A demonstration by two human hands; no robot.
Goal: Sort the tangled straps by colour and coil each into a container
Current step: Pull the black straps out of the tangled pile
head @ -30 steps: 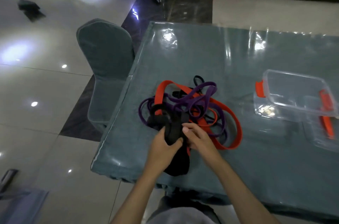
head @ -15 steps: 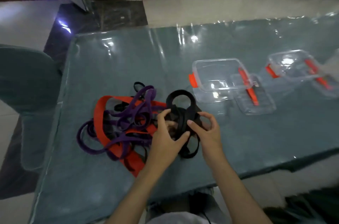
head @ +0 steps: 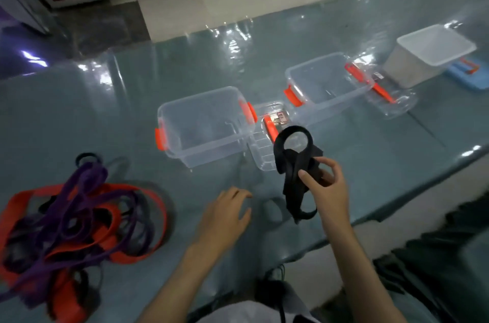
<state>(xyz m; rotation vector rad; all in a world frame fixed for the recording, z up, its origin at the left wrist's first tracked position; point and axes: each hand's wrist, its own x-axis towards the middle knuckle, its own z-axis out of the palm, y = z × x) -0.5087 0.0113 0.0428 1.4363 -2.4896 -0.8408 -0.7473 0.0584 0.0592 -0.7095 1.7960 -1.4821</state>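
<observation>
My right hand (head: 326, 190) grips a bundled black strap (head: 295, 161) and holds it up above the table, just in front of the nearest clear container (head: 203, 124). A loop of the strap stands up above my fingers, and its tail hangs down. My left hand (head: 225, 217) hovers over the tabletop with relaxed, spread fingers and holds nothing. The tangle of orange and purple straps (head: 76, 222) lies at the left, with some black strap mixed in.
A second clear container (head: 328, 84) with orange clips stands further right, then a white tub (head: 431, 55) and a blue lid (head: 465, 74). Clear lids (head: 267, 142) lie between the containers. The table's front edge runs below my hands.
My left hand has let go of the black strap. My right hand has carried the strap right, away from the tangle, toward the containers. The view has swung right.
</observation>
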